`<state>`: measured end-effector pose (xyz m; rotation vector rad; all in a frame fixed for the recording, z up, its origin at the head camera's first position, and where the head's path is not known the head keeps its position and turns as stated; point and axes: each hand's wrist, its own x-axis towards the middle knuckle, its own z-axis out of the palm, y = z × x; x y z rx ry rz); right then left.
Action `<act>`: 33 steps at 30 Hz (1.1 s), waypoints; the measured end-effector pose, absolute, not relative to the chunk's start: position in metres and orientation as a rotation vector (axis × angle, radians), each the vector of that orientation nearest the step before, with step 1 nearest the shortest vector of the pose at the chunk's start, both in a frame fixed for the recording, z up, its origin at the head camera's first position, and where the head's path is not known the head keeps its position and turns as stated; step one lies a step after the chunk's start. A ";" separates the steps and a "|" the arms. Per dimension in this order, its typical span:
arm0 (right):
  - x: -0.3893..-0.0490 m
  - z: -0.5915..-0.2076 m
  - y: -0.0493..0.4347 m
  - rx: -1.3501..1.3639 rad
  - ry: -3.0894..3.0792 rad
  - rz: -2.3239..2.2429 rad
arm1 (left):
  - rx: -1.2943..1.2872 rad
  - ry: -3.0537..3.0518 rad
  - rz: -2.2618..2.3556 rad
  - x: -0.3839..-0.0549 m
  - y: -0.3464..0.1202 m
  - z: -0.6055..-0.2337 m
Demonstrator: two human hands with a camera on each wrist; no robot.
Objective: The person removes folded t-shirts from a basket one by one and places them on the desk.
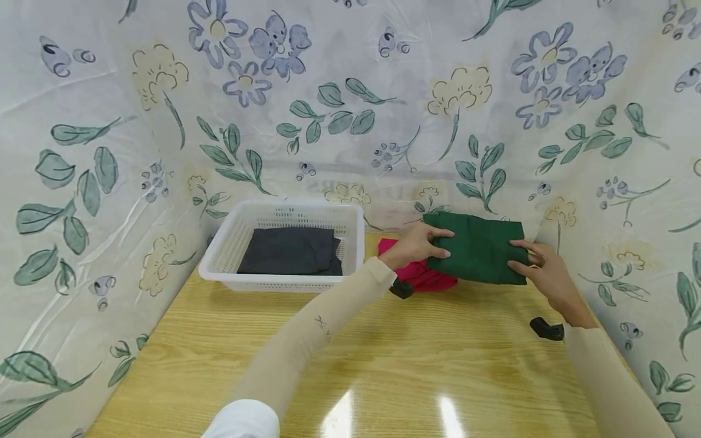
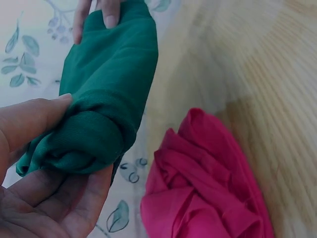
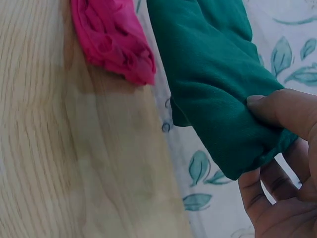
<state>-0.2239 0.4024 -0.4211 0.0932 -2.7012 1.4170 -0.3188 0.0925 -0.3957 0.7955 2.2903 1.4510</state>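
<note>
A folded dark green cloth (image 1: 475, 248) is held up by both hands at the back right of the table. My left hand (image 1: 414, 244) pinches its left end, where rolled layers of the green cloth (image 2: 84, 139) show between thumb and fingers in the left wrist view. At the opposite end my right hand (image 1: 543, 274) grips it, the thumb on top and the fingers beneath, as the right wrist view shows. Below and to the left lies a crumpled pink cloth (image 1: 424, 277) on the table, partly covered by the left hand and the green cloth in the head view.
A white plastic basket (image 1: 216, 258) stands at the back left, with folded black cloth (image 1: 287, 250) inside. The wooden table (image 1: 394, 353) spreads in front, and floral fabric (image 1: 328, 140) hangs behind and at both sides.
</note>
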 end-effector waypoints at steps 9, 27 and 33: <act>-0.217 -0.427 0.419 0.007 -2.699 1.465 | 0.792 2.319 1.421 -0.320 0.119 -0.409; -0.214 -0.444 0.447 -0.104 -2.728 1.359 | 0.670 2.379 1.455 -0.304 0.164 -0.442; -0.215 -0.454 0.450 -0.124 -2.707 1.392 | 0.697 2.380 1.432 -0.303 0.169 -0.449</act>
